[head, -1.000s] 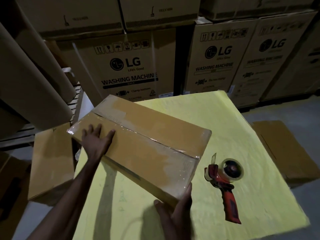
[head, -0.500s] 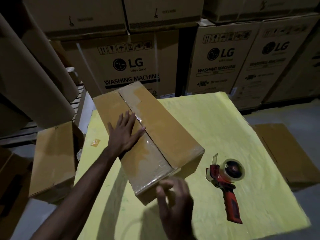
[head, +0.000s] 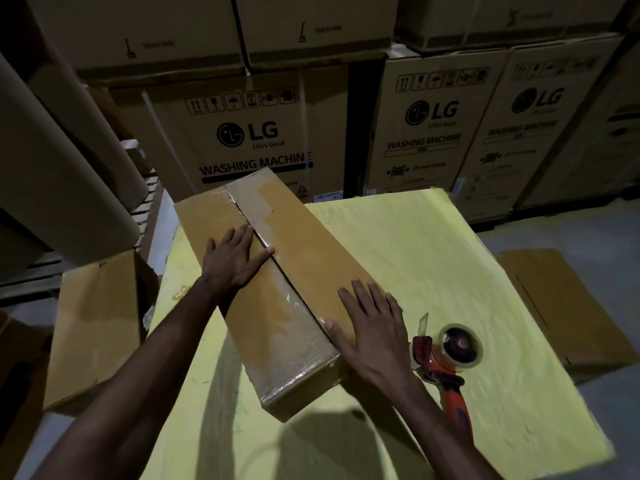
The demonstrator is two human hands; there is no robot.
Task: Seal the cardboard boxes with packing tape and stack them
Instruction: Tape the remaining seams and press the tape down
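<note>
Mid-frame, the left hand (head: 232, 259) and right hand (head: 372, 327) press flat, fingers straight, holding nothing, on the long brown cardboard box (head: 304, 268). It lies on the yellow-covered table (head: 450, 265). An orange-handled tape dispenser (head: 450, 362) lies lower right, just beside the right hand.

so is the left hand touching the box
Touching. The head view shows the left hand lying flat on the cardboard box top, beside the seam.
</note>
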